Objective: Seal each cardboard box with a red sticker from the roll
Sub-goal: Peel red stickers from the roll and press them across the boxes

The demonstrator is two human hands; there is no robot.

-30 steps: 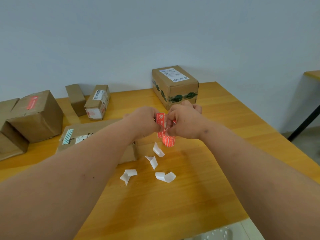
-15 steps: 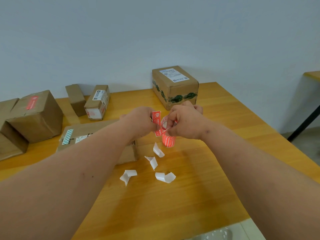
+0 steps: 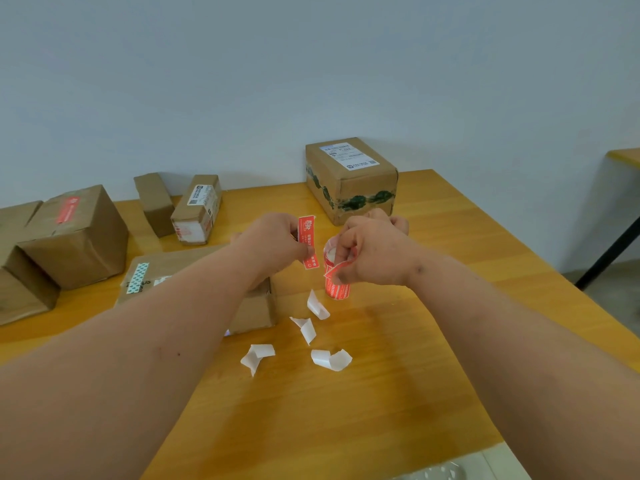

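Separated since the earlier frames: left hand (image 3: 277,242) has drawn a peeled red sticker (image 3: 308,242) clear of the sticker roll (image 3: 336,278), pinching the strip upright by one edge. Right hand (image 3: 372,252) curls round the roll, holding it just above the table (image 3: 398,393).

Boxes, all closed, contents unseen:
- flat box (image 3: 180,268) under the left forearm, teal patterned tape on top;
- labelled box (image 3: 351,178) at the back edge, behind the hands, green-printed tape round it;
- narrow labelled box (image 3: 196,208) leaning against a plain small box (image 3: 153,203);
- large box (image 3: 74,233) at far left, red sticker on its top, among further cartons.

Surface: orange wood, four curled white backing scraps (image 3: 313,336) near the roll. Plain pale wall (image 3: 311,71) behind. Near half of the table lies bare; right edge borders floor and a second table's dark leg (image 3: 609,252).
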